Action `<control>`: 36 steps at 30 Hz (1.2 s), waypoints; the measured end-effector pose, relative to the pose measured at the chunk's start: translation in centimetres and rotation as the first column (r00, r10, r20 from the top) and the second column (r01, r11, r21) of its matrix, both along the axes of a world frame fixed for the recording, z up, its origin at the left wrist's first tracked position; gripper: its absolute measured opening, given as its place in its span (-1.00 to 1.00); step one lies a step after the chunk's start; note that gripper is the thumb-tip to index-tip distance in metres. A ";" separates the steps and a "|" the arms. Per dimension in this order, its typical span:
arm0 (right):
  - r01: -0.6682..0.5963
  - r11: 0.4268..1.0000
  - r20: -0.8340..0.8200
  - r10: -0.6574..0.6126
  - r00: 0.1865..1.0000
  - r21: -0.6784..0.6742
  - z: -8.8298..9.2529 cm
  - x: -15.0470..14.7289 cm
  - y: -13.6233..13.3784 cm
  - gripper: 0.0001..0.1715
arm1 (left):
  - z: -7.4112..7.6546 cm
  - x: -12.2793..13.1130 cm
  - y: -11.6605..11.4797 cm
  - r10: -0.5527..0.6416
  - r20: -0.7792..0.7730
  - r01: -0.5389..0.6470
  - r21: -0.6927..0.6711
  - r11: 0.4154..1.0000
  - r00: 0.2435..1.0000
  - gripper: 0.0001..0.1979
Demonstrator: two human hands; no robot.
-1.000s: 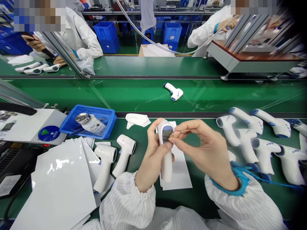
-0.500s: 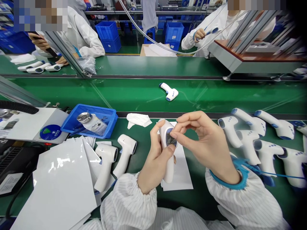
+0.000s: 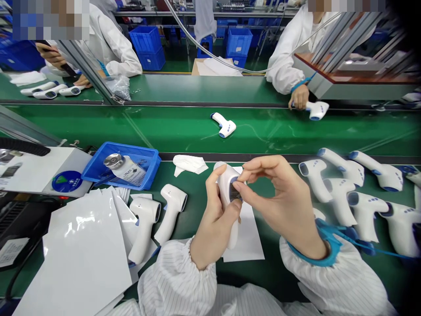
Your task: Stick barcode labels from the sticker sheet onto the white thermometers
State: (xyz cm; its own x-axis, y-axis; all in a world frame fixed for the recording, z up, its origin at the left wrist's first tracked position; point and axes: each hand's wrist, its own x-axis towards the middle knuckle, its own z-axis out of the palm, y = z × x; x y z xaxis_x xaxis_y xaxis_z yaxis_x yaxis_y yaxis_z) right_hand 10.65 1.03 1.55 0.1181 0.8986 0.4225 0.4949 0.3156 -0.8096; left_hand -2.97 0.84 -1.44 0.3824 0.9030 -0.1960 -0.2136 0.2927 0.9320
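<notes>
While between both hands point(image 3: 283, 206), infrared thermometer point(image 3: 223, 184)

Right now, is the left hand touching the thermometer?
Touching: the head view shows the left hand wrapped around the thermometer, holding it up off the bench.

Left hand point(image 3: 214, 218) is gripping a white infrared thermometer point(image 3: 223, 184) upright; right hand point(image 3: 283, 202) is pinching at its dark display point(image 3: 235, 192). Further thermometers point(image 3: 338, 193) are lying on the green workbench point(image 3: 269, 276), right of the hands.

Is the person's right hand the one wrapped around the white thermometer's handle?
No, the left hand wraps the white thermometer, while the right hand pinches at its dark screen.
</notes>
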 end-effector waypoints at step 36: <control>-0.325 0.882 -0.478 0.136 0.868 -0.340 -0.5 0.9 0.1 -0.88 | -0.1 -0.4 0.8 0.082 0.085 -0.068 -0.158 0.985 0.993 -0.59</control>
